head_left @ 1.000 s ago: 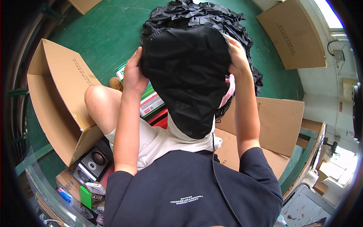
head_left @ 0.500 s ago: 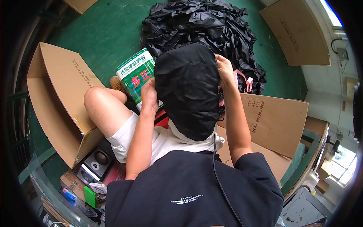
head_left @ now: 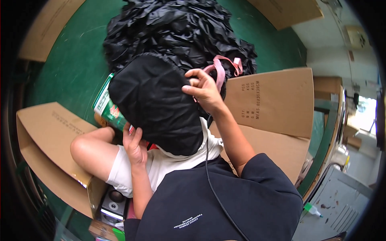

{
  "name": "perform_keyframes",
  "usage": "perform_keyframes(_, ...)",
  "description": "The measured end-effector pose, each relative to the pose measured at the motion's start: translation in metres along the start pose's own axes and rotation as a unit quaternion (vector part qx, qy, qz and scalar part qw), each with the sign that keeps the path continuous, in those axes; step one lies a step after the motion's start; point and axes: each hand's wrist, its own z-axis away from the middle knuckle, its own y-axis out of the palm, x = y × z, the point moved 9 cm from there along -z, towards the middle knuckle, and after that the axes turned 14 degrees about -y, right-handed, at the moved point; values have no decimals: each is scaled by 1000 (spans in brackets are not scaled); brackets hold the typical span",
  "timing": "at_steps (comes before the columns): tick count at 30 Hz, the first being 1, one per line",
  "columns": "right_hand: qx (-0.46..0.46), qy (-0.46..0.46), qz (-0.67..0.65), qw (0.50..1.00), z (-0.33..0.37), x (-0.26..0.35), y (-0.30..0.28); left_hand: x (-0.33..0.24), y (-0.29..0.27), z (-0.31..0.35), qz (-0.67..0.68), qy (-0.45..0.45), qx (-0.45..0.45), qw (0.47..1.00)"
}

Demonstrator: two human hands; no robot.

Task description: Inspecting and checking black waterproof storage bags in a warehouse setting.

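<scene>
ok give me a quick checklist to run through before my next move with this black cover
1. Black cover spread between the two hands: ok.
2. Left hand at the cover's lower left edge: ok.
3. Right hand at its upper right edge: ok.
4. Right fingers firmly pinching that edge: cannot tell.
5. Pink strap well apart from the right hand: not ok, it shows right beside it.
6. Cover's underside free of snags: cannot tell, hidden.
</scene>
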Motion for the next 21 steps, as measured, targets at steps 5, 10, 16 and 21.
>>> perform_keyframes(5,13,19,-135,991,12,-20,-2,5,-7,1,-75,-21,-35,996)
perform_keyframes(10,65,37,-179,981,4,-31,-10,-40,17,29,-288,230,-200,908)
perform_keyframes(16,-62,33,-3,998,-46,-78,-100,-13,153,49,-659,412,-49,627)
perform_keyframes(21,-253,30,144,956,-104,-112,-223,17,149,39,-730,404,-70,547)
